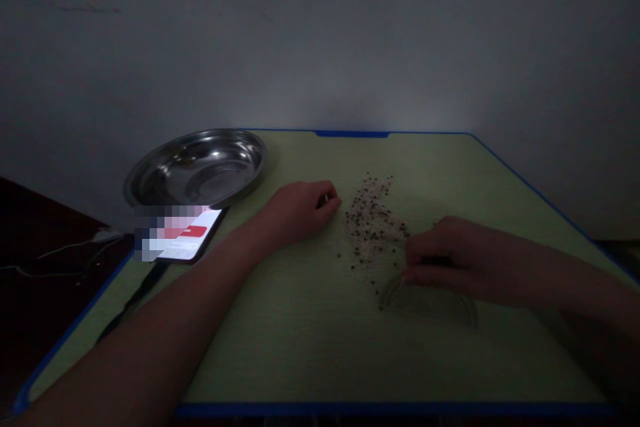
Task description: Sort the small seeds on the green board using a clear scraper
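Well inside the blue edging (380, 408), right hand (463, 253) adjoins grains (369, 220).

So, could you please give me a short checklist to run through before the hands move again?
1. Left hand apart from the pile of grains: ok, a gap shows.
2. Right hand holding nothing: cannot tell, its fingertips are dim.
3. Pile gathered together: not ok, dark bits lie strayed at its edges.
4. Metal bowl away from the pile: ok, it stands at far left.
5. Clear dish empty: cannot tell, the right hand partly covers it.
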`<state>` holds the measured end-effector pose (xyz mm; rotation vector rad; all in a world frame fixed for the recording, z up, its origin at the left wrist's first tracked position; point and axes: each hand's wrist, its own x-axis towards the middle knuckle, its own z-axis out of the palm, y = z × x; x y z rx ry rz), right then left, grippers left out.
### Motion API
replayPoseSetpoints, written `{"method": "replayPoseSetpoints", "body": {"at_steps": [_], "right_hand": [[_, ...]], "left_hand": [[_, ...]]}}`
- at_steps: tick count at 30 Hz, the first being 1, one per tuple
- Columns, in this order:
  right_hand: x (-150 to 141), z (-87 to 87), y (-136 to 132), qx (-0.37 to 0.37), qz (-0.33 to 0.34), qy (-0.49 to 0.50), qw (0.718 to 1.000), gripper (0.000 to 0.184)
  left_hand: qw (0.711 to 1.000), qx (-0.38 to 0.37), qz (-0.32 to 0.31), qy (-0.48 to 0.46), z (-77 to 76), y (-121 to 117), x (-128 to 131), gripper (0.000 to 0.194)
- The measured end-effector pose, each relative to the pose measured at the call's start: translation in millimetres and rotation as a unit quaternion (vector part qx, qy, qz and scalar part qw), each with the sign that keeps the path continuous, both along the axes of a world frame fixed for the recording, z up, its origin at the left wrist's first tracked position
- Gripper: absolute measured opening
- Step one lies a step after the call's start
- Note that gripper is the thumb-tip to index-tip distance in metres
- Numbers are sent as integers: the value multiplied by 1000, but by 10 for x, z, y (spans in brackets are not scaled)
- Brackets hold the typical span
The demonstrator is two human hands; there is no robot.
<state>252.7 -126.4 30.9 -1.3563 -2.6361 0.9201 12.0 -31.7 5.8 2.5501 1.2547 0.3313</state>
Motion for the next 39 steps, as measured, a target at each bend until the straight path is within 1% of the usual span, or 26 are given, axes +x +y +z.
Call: {"method": "replayPoseSetpoints", "body": {"at_steps": [5,7,9,13,15,20,22,24,29,35,39], "right_hand": [[-23,-13,-10,10,0,-11,1000,37],[-65,-19,-36,27,3,-20,999,35],[-123,-27,-80,29,15,-23,999,34],[-238,-41,-204,-25,49,-14,998,33],[-272,-33,-268,-46,53,-8,997,31],[-298,57,-347,-58,49,6,997,35],[-292,83,-330,-69,48,8,996,35],[-272,75,-291,-65,46,5,997,36],[-147,-29,-136,8,9,-8,1000,37],[23,-48,48,6,-34,-29,999,40],[45,-54,87,18,-47,-24,998,40]], "left_hand": [[1000,5,1,-2,-8,1,-8,29],[1000,6,1,-3,-6,1,-4,29],[1000,4,1,-6,-3,0,3,29],[1000,1,1,-11,-4,-2,8,29],[1000,4,-2,-12,-10,-2,4,29],[1000,12,-3,-14,-17,0,0,28],[1000,8,-3,-13,-11,-1,2,28],[1000,4,-1,-10,-3,-3,5,28],[1000,3,-1,-11,-3,-4,2,28],[1000,5,-4,-11,-22,3,-13,28],[1000,7,-1,-10,-19,-4,-15,28]]}}
